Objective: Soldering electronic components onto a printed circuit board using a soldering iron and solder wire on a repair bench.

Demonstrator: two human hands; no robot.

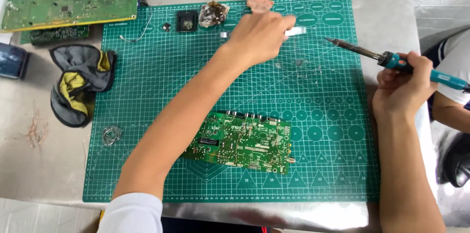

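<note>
Green cutting mat [147, 91]: soldering iron [391, 60] tip aims up-left, right hand [404, 88] clenched round handle; left hand [259, 34] pinches small white piece [296, 31].

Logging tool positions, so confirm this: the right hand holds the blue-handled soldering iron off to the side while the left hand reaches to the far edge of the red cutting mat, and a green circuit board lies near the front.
One detail is wrong: the cutting mat is green, not red, as the head view shows. The rest stands: the right hand holds the blue-handled soldering iron off to the side, the left hand reaches to the mat's far edge, and the green circuit board lies near the front.
</note>
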